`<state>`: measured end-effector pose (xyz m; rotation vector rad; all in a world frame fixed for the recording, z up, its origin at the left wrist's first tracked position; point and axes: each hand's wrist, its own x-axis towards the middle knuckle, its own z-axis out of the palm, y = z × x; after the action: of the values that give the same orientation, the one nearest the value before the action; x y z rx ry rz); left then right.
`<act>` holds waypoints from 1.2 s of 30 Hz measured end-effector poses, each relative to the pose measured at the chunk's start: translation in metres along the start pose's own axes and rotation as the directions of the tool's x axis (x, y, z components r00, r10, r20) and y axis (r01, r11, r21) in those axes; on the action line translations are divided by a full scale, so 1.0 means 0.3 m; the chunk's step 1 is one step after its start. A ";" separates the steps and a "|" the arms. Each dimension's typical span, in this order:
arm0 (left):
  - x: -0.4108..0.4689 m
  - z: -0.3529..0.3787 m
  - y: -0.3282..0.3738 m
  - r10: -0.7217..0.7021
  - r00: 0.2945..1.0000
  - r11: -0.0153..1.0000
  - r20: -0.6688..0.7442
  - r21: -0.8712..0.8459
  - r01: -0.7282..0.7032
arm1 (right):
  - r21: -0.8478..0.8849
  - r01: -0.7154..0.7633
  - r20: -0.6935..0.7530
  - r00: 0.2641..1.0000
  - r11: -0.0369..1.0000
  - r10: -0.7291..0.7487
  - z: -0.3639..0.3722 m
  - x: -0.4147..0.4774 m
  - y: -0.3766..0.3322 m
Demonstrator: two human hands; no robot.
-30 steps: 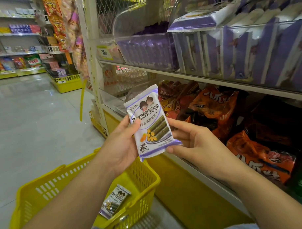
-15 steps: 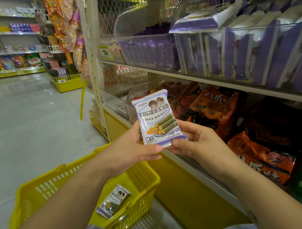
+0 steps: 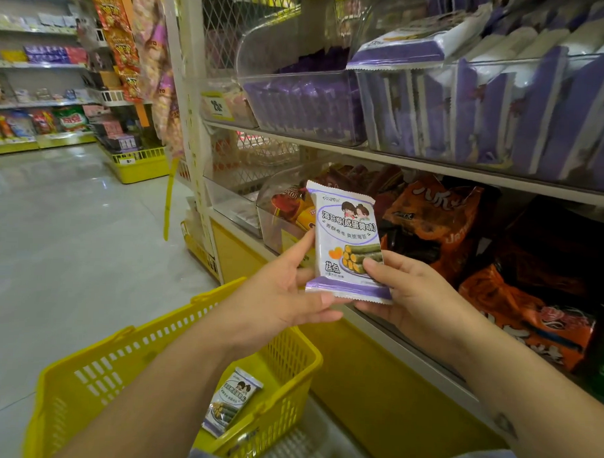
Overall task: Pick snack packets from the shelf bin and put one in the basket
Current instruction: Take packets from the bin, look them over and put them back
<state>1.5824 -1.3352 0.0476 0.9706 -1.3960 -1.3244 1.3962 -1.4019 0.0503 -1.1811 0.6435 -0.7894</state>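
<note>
The left hand point(image 3: 277, 296) and right hand point(image 3: 415, 298) gripped the packet point(image 3: 345, 237) by its lower corners, label 海苔卷(咸蛋黄味) upright; open floor point(image 3: 71, 238) lay left of the basket point(image 3: 146, 333)

basket point(image 3: 93, 369) part hidden by L forearm point(image 3: 158, 395) | R hand point(image 3: 411, 294) fingers hidden behind packet point(image 3: 345, 237)

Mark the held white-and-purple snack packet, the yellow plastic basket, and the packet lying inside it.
Held white-and-purple snack packet point(image 3: 346, 244): head view, printed front.
Yellow plastic basket point(image 3: 289, 362): head view, right wall.
Packet in basket point(image 3: 231, 402): head view, its middle.
</note>
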 end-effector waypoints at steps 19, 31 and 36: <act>0.026 0.049 -0.032 -0.078 0.982 0.982 -0.169 -0.183 0.047 | -0.466 0.370 0.165 0.929 0.804 -0.332 0.098 -0.034 0.037; 0.041 0.027 -0.027 0.042 0.951 0.971 -0.307 -0.211 -0.111 | -0.190 0.253 -0.076 0.960 0.949 -0.271 0.057 -0.026 0.003; 0.042 0.032 -0.054 0.083 0.948 0.984 -0.307 0.176 -0.029 | -0.451 0.304 -0.078 0.923 0.839 -0.377 0.063 -0.033 0.005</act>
<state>1.5691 -1.3468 0.0332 1.1889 -1.2922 -0.9695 1.4057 -1.3833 0.0542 -1.6831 0.7804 -1.0917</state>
